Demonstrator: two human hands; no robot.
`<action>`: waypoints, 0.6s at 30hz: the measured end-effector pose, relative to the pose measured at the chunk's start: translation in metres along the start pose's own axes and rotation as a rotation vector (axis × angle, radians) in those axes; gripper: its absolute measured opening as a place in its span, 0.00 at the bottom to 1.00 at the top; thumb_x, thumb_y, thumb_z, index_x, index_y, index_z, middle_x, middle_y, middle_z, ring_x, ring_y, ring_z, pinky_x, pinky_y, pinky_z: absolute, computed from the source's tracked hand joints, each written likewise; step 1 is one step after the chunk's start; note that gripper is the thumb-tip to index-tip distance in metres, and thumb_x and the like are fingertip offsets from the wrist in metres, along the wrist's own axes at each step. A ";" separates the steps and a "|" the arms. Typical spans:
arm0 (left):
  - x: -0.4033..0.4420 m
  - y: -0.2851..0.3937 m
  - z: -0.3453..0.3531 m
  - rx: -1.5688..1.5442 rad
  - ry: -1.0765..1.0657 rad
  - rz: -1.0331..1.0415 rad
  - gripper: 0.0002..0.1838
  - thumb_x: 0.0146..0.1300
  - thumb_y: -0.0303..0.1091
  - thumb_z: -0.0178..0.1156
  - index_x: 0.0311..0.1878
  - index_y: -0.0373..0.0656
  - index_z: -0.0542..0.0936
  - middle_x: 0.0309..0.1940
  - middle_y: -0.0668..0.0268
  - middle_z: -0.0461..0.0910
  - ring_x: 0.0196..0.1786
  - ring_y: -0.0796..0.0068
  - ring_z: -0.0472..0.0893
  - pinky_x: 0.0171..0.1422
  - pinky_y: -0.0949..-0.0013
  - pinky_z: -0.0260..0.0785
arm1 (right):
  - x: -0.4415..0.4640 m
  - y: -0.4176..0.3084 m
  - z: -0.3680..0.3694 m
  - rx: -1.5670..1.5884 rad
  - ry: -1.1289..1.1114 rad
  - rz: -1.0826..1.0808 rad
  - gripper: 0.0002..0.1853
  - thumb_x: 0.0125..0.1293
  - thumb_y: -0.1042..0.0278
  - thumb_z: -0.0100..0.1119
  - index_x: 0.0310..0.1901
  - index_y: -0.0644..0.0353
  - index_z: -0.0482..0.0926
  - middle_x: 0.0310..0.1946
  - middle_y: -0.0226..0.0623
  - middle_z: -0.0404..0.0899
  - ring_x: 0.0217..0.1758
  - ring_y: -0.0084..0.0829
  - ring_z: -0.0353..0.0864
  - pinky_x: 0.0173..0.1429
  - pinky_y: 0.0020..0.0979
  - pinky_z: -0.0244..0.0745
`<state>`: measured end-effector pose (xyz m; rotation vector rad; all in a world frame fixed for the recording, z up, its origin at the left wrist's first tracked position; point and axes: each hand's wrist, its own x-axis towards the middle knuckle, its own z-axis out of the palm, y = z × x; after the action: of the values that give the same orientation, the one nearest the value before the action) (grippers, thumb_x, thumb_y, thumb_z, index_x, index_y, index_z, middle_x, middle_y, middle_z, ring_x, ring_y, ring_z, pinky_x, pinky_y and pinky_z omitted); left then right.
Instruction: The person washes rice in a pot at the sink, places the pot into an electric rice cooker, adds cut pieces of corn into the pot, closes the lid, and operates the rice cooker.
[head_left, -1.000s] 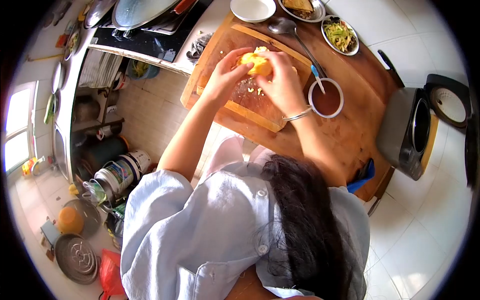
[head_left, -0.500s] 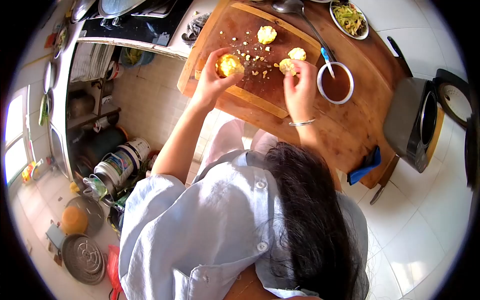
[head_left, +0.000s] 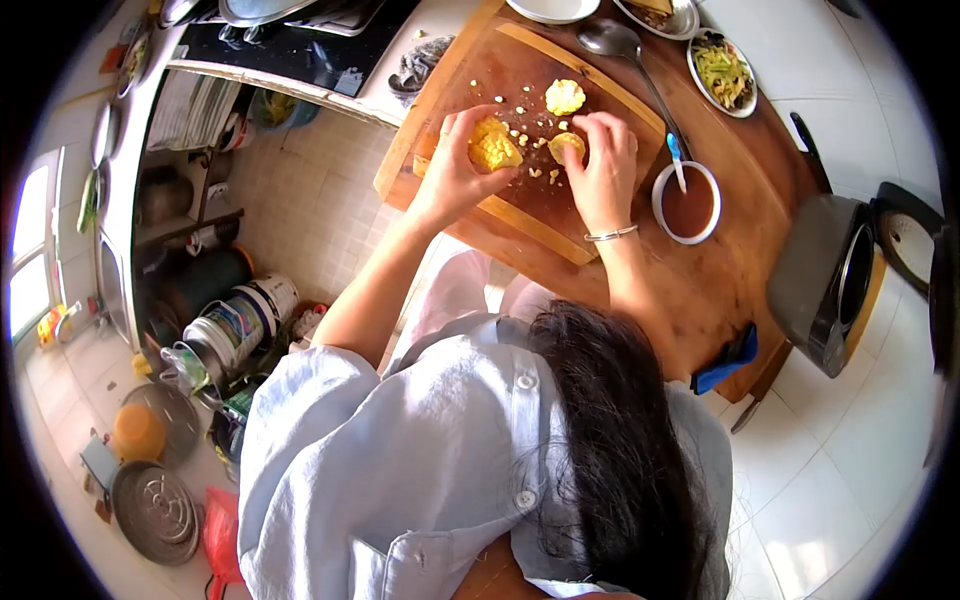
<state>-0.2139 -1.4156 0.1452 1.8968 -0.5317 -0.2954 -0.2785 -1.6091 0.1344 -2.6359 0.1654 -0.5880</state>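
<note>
My left hand (head_left: 452,178) is closed around a chunky piece of corn cob (head_left: 493,146), its yellow kernels showing between thumb and fingers. In my right hand (head_left: 604,178) a smaller, thin-looking corn piece (head_left: 566,148) is pinched at the fingertips, a short gap away from the first. Both hands are over a wooden cutting board (head_left: 520,215). Another corn piece (head_left: 565,97) lies on the board beyond them. Loose kernels (head_left: 535,173) are scattered around and between the hands. The right hand covers part of the board behind it.
Right of the board are a cup of brown liquid (head_left: 690,212) with a blue-handled utensil in it, a ladle (head_left: 612,40) and a plate of shredded food (head_left: 724,75). A grey appliance (head_left: 815,270) stands farther right. A stove (head_left: 275,55) is at the upper left.
The view has shifted, so the board appears lower and farther right. My right hand has brought its corn piece left, closer to the left hand. One corn piece on the board is now out of sight.
</note>
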 end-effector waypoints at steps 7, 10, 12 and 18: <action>0.001 -0.017 -0.005 0.067 0.043 0.096 0.39 0.44 0.29 0.71 0.61 0.45 0.66 0.55 0.59 0.70 0.60 0.61 0.70 0.63 0.62 0.65 | 0.058 0.017 0.029 -0.193 -0.261 -0.039 0.23 0.51 0.67 0.67 0.50 0.50 0.72 0.45 0.38 0.73 0.51 0.44 0.73 0.50 0.47 0.70; -0.001 -0.033 -0.007 -0.332 -0.005 -0.106 0.41 0.45 0.28 0.71 0.63 0.40 0.61 0.55 0.58 0.71 0.56 0.62 0.74 0.59 0.64 0.70 | 0.058 0.026 0.042 -0.070 -0.187 -0.027 0.22 0.52 0.72 0.65 0.50 0.54 0.72 0.48 0.38 0.74 0.51 0.41 0.75 0.52 0.42 0.72; 0.005 0.003 -0.028 -0.788 -0.083 -0.378 0.37 0.48 0.21 0.64 0.64 0.43 0.62 0.51 0.61 0.74 0.49 0.66 0.79 0.46 0.68 0.76 | 0.056 0.015 0.035 0.949 -0.238 0.411 0.19 0.59 0.70 0.60 0.53 0.58 0.72 0.52 0.34 0.73 0.53 0.31 0.74 0.53 0.36 0.73; 0.013 0.044 -0.024 -1.346 -0.119 -0.292 0.39 0.49 0.18 0.56 0.68 0.47 0.61 0.57 0.62 0.70 0.61 0.66 0.71 0.70 0.56 0.61 | 0.048 -0.028 -0.034 1.928 -0.264 0.638 0.21 0.68 0.68 0.45 0.61 0.65 0.68 0.57 0.40 0.71 0.55 0.34 0.74 0.59 0.36 0.72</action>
<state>-0.2019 -1.4160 0.1952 0.6270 -0.0361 -0.7323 -0.2496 -1.6072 0.1928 -0.6694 0.1831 0.0084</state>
